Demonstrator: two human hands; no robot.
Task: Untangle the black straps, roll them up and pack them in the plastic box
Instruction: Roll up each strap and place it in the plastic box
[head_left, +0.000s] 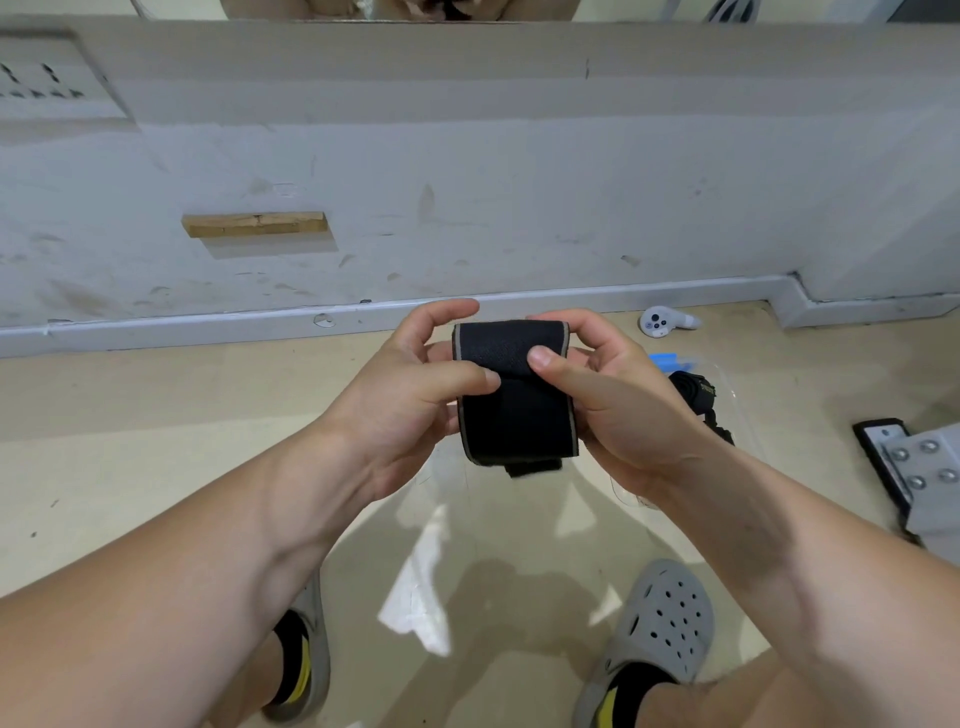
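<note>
Two bare forearms reach in from the near edge, so both hands work one piece. The left hand (415, 395) pinches the wide black fabric strap with pale edging (514, 410) by its left side, probably to stop the roll springing open. The right hand (613, 410) grips the opposite side, thumb pressing the top flap flat. That single strap hangs above the clear plastic box with a blue latch (664, 359), where at least one black rolled strap (693, 392) already lies; one white handheld controller (657, 322) sits beyond the box
</note>
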